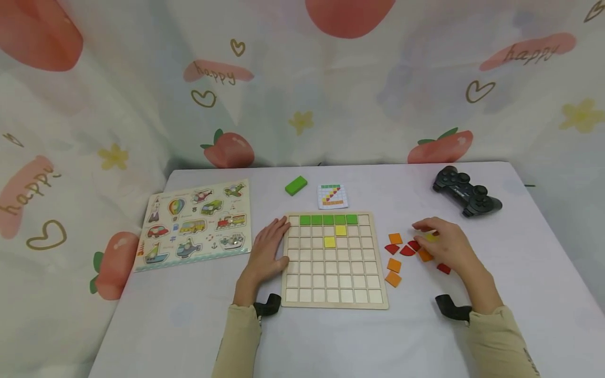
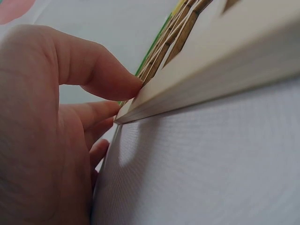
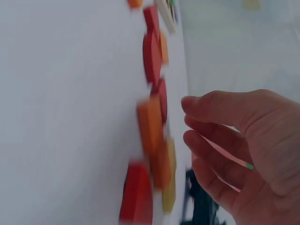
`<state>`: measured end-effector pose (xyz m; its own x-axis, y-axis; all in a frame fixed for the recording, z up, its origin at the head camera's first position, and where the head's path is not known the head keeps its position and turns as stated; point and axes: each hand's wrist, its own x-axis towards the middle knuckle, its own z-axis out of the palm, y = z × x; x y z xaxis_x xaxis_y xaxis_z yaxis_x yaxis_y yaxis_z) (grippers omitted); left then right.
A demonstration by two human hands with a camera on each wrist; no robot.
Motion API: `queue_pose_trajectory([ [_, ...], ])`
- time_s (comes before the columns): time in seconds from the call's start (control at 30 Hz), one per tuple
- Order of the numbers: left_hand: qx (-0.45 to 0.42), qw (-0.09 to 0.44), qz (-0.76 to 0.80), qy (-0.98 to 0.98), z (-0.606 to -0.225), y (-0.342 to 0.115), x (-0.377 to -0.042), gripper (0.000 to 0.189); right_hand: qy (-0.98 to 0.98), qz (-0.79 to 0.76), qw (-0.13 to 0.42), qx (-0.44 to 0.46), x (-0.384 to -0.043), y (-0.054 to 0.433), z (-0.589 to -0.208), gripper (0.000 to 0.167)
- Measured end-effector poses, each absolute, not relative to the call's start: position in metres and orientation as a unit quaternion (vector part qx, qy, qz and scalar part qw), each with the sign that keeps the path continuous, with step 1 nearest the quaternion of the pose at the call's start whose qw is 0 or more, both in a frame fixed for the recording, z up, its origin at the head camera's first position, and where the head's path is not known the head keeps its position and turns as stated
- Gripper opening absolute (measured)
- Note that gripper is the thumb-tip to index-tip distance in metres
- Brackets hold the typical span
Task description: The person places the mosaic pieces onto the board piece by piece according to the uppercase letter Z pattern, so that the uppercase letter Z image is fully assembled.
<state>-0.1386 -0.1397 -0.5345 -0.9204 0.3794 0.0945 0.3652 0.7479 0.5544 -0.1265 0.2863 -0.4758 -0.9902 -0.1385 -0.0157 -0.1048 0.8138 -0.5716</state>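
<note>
My left hand point(image 1: 268, 252) rests along the left edge of a wooden grid board point(image 1: 334, 305), its thumb touching the rim. Green squares point(image 1: 329, 219) fill part of the board's top row, and two yellow squares point(image 1: 341, 230) sit diagonally below them. Over the loose pieces on the right hovers my right hand point(image 1: 446, 244), fingers loosely bent and nothing between thumb and fingertips. Beneath it lie a yellow piece point(image 3: 169, 178), orange squares point(image 3: 150, 124) and a red piece point(image 3: 137, 197). More red wedge pieces point(image 1: 407, 250) and orange squares point(image 1: 394, 265) spread towards the board.
Behind the board lie a small pattern card point(image 1: 332, 196) and a green block point(image 1: 296, 185). A vehicle picture puzzle point(image 1: 194, 224) occupies the table's left side. At the back right sits a black game controller point(image 1: 467, 191). Patterned curtains point(image 1: 359, 105) hang round the table.
</note>
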Motion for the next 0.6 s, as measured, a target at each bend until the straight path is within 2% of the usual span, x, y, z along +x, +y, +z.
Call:
queue_pose_trajectory([
  [0.3, 0.197, 0.012, 0.297, 0.934, -0.535, -0.140, -0.138, 0.088, 0.958, -0.284, 0.032, -0.015, -0.119, 0.317, -0.481, 0.026],
  [0.6, 0.203, 0.002, 0.300, 0.932, -0.537, -0.140, -0.138, 0.087, 0.962, -0.271, 0.033, -0.005, -0.126, 0.319, -0.483, 0.031],
])
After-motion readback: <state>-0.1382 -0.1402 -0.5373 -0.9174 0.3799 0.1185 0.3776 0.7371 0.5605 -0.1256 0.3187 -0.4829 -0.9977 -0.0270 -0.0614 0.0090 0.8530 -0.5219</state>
